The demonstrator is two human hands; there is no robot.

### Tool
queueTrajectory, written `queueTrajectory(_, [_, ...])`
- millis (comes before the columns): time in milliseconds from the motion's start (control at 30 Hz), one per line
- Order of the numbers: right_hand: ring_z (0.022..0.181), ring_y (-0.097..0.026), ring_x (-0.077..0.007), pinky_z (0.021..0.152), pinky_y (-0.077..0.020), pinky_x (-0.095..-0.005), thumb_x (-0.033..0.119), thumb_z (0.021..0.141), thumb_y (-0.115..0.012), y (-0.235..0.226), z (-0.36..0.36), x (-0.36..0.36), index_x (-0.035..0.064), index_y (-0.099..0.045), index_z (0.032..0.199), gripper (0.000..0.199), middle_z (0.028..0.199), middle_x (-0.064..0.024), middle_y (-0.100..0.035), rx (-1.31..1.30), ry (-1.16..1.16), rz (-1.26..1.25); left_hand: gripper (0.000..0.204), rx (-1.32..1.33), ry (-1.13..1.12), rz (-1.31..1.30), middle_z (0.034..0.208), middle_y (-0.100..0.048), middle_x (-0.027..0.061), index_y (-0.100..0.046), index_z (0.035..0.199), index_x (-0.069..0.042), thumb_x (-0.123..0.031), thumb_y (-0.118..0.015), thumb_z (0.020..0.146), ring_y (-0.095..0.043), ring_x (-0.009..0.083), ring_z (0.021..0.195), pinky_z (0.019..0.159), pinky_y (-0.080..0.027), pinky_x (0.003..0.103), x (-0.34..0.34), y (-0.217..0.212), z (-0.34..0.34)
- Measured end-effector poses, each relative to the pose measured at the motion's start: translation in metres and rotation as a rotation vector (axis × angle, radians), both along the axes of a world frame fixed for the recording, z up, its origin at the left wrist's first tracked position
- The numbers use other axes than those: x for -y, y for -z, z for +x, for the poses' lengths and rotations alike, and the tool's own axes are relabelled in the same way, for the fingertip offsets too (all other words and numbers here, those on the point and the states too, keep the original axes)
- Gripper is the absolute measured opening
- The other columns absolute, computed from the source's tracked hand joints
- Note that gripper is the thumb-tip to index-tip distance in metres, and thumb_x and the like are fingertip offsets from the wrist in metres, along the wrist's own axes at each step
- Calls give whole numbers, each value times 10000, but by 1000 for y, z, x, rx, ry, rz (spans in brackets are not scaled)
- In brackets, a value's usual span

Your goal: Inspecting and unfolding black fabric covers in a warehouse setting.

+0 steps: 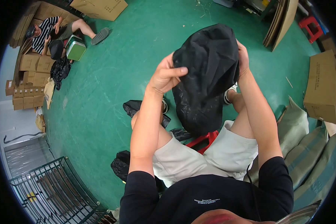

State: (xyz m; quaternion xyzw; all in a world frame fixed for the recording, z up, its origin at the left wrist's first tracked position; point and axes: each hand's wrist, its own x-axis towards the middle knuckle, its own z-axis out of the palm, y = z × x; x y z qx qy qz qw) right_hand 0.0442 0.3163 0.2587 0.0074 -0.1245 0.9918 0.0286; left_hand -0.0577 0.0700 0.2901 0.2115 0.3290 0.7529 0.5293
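Note:
A crumpled black bag (207, 76) of thin glossy material hangs in front of me, held up over my knees. My left hand (167, 75) grips its left edge, thumb laid across the front. My right hand (243, 58) holds the right edge from behind and is mostly hidden by the bag. I sit on a low red stool (203, 140) in light shorts. More black bags lie on the green floor (112, 100) by my left leg: one (135, 108) near the knee, another (120, 164) near the hip.
Another person (50, 31) sits on the floor at the far left beside a green box (75, 47) and stacked cartons (28, 80). A dark wire rack (52, 190) lies at the lower left. Cardboard boxes (321, 86), woven sacks (306, 145) and a red stool (310, 26) stand to the right.

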Motion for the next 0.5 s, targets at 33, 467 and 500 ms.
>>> queueTrajectory(33, [1050,-637,-284,952,-511,-390,298,1031,-376,-6,-1,0,-36,-570,1204,423,1197,-170,-636,18,-18,7,707,-15,-113,58,1334,-544,150,-379,1387,52,30,-682,749,-536,256,1223,1061,-395,369,1,2,-4])
queueTrajectory(467, [1205,-545,-344,1081,-388,-445,494,1006,-341,-8,1,-12,-71,-473,1318,659,1326,-225,-539,-148,-112,-96,982,-273,-232,37,1414,-461,161,-296,1457,14,-236,-764,630,-444,294,1312,1116,-334,402,15,1,-9])
queueTrajectory(500, [1236,-518,-341,1089,-371,-439,558,977,-349,-17,7,-8,-67,-441,1350,734,1352,-218,-519,-156,-89,-3,834,-107,-309,89,1396,-487,164,-369,1416,21,-288,-708,720,-465,295,1294,1107,-343,417,16,1,-5])
